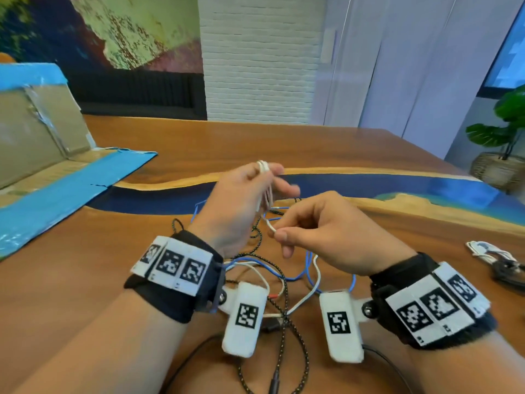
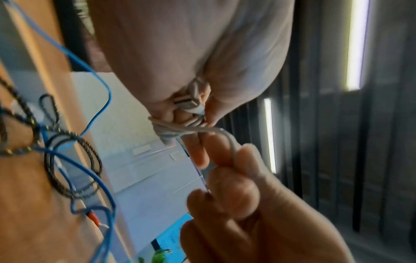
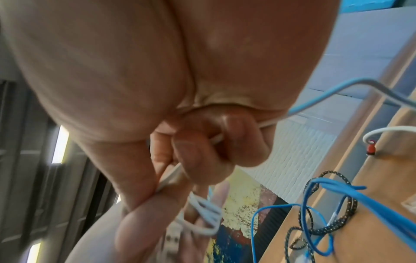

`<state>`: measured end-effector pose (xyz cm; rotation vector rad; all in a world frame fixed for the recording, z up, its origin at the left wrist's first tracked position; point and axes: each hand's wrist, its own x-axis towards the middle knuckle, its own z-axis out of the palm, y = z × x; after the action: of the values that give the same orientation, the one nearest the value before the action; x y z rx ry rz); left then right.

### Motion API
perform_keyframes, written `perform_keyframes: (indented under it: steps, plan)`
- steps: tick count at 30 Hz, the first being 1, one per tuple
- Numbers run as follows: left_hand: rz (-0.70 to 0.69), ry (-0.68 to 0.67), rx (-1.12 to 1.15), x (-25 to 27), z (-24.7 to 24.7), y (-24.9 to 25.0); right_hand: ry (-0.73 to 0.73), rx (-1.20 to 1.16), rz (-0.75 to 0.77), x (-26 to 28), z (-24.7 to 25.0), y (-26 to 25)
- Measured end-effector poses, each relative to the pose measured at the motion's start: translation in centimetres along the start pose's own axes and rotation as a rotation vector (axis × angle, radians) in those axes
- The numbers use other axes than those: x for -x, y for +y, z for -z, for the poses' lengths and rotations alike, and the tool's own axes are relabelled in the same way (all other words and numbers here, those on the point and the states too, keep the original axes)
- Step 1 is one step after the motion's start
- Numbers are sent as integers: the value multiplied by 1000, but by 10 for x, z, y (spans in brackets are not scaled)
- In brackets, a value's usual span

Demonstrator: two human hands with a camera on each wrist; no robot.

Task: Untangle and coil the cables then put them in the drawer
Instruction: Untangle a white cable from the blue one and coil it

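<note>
Just above the wooden table (image 1: 326, 146), the left hand (image 1: 241, 206) grips a coil of white cable (image 1: 265, 183) looped round its fingers, and the right hand (image 1: 321, 234) pinches that cable's free end beside it. Beneath both hands on the table lies a tangle of blue cable (image 1: 305, 268) and black braided cable (image 1: 284, 282).
</note>
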<state>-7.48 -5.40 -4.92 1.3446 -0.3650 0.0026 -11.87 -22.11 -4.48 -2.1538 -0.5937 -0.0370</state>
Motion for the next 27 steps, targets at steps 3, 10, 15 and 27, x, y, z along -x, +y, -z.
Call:
perform_keyframes:
  steps: [3,10,15,27]
  plan:
    - [0,-203,-372,4,-1,-3,111,-124,35,3,13,4]
    - [212,-397,-118,11,3,7,432,-478,51,4,33,10]
    - [237,-375,344,10,3,14,487,-421,-25,-3,25,18]
    - [174,-274,518,6,4,14,374,-70,-132,-14,-2,28]
